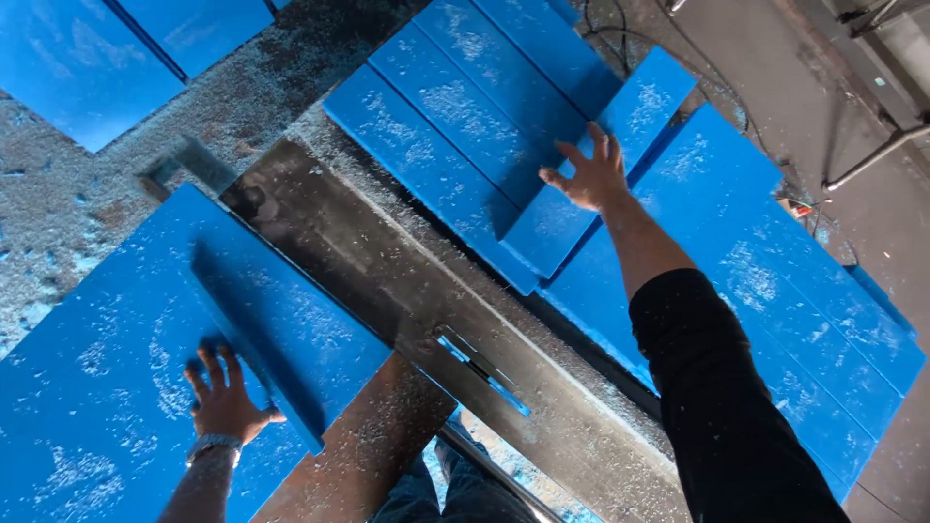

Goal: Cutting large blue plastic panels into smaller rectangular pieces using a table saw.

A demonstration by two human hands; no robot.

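Near: your left hand (225,399), fingers spread, lies flat on a large blue panel (107,378) beside a narrow blue strip (254,341). Middle: a dark metal saw table (387,281) dusted with white shavings. Far: your right hand (591,174), fingers apart, presses flat on a short blue board (581,208) lying atop stacked blue boards (455,116).

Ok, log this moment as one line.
left hand: flat on big blue panel | right hand: on narrow blue strip | bench: shavings
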